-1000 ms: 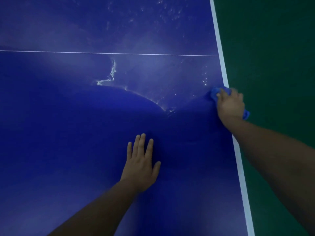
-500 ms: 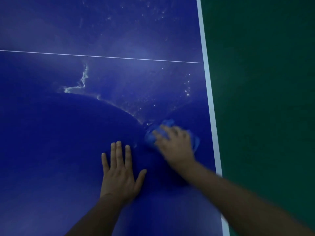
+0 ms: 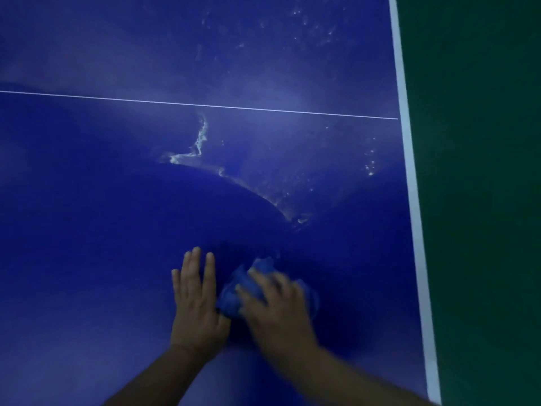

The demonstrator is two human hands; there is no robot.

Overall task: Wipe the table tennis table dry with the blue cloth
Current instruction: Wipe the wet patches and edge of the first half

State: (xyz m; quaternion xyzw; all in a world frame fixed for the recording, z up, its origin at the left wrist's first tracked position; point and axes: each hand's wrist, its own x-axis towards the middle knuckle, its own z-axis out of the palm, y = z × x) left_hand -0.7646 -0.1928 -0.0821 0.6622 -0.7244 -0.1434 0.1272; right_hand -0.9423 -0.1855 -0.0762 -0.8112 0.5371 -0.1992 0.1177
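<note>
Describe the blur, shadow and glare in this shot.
Head view: right hand and blue cloth smeared by motion; left hand sharper; dark shadow on the table around both hands; pale sheen and bright water streaks farther up; dim overall.

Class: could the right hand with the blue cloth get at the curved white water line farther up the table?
Probably yes: only bare blue table top lies between the right hand, on the crumpled blue cloth, and that curved white water line; the left hand rests flat alongside.
</note>
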